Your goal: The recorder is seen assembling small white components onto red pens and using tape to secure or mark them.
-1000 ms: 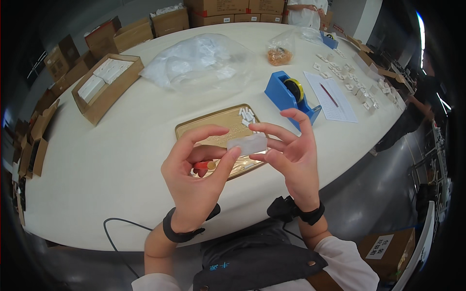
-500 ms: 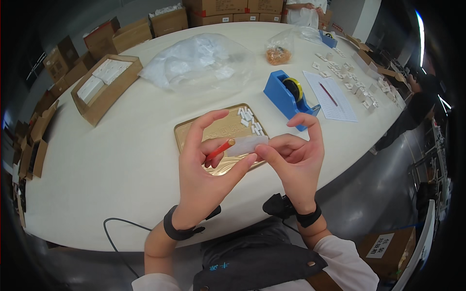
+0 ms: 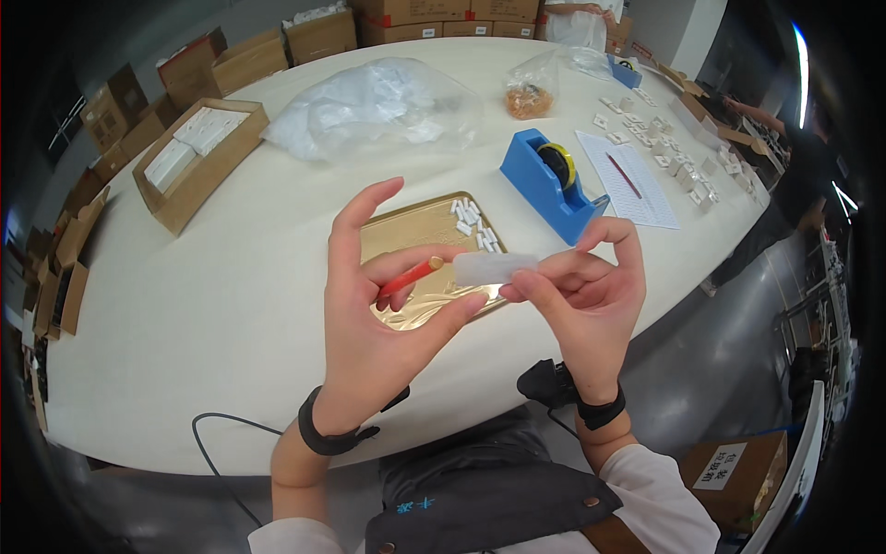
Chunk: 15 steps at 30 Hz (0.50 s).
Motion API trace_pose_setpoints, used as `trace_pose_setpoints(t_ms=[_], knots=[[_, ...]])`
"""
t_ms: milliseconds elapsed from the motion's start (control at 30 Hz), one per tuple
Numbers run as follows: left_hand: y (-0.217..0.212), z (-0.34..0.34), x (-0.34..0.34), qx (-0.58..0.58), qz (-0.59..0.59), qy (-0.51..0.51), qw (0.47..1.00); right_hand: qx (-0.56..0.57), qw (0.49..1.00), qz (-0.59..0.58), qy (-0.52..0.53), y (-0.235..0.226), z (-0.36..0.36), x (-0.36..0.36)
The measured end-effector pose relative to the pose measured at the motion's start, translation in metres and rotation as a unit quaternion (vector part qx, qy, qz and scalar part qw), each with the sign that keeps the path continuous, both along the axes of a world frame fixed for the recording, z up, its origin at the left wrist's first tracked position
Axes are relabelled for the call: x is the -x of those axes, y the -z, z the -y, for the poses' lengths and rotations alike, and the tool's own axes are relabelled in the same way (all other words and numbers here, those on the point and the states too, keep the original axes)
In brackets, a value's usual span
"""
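My right hand (image 3: 591,295) pinches a small white translucent rectangular piece (image 3: 496,269) between thumb and fingers, in front of my chest. The piece's left end is near the fingers of my left hand (image 3: 383,305). A red pencil-like stick (image 3: 406,279) with a tan end is tucked in the left hand's curled fingers, while its index finger points up and its thumb stretches toward the white piece. Below both hands lies a gold metal tray (image 3: 406,231), partly hidden by them. Several short white cylinders (image 3: 469,218) lie in its right part.
Right of the tray stands a blue tape dispenser (image 3: 540,189). Beyond it are a paper sheet (image 3: 646,205) with a pen and many small white pieces (image 3: 678,162). A plastic bag (image 3: 378,111) and a cardboard box (image 3: 189,198) of white packs occupy the far left. Other people stand around.
My hands have drawn apart slightly: the right moved right with the white piece, the left moved left. The white piece now sits clear of the left thumb.
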<state>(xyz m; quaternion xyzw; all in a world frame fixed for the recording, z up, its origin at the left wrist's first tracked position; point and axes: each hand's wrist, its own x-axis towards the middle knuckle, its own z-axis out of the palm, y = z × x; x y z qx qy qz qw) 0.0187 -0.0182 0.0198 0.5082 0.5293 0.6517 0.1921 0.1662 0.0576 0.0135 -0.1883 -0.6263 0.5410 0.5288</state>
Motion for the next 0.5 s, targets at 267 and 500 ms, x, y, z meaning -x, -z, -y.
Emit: trace_pose_setpoints(t_ms=[267,500], knots=[[-0.003,0.004,0.019,0.031,-0.093,-0.070,0.993,-0.021,0.999,0.019,0.015,0.005,-0.012,-0.007],[-0.001,0.005,0.015,0.063,-0.209,0.050,0.975,-0.073,0.975,0.184,-0.100,-0.008,-0.008,-0.006]])
